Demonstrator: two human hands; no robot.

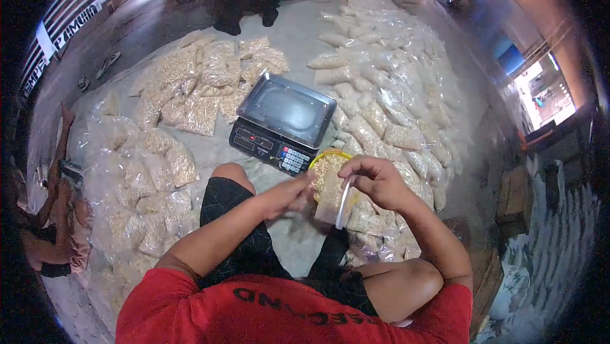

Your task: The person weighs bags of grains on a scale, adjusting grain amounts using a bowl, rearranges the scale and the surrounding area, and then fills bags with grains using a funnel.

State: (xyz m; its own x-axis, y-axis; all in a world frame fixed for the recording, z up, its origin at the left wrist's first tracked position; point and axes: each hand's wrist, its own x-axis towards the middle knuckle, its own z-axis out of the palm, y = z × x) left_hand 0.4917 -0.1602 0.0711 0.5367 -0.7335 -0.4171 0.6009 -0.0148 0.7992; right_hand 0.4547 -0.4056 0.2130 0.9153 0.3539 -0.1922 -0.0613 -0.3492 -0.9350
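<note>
Pale sheet [217,149] | plastic bag [330,200] below right fingers [363,166], pinched by its edge | left fingers [301,188] alongside, grip unclear

Dim away from the scale [286,112], blown-out light at the opening [545,95] far right of it. Milky glare on its pan [287,106], glints on the bags [397,105] beside it, left hand [287,198] on its near side kinda smeared. Fisheye-warped, black corners.

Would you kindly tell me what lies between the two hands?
In the head view, a plastic bag and part of the yellow bowl behind it lie between the left hand and the right hand.
</note>
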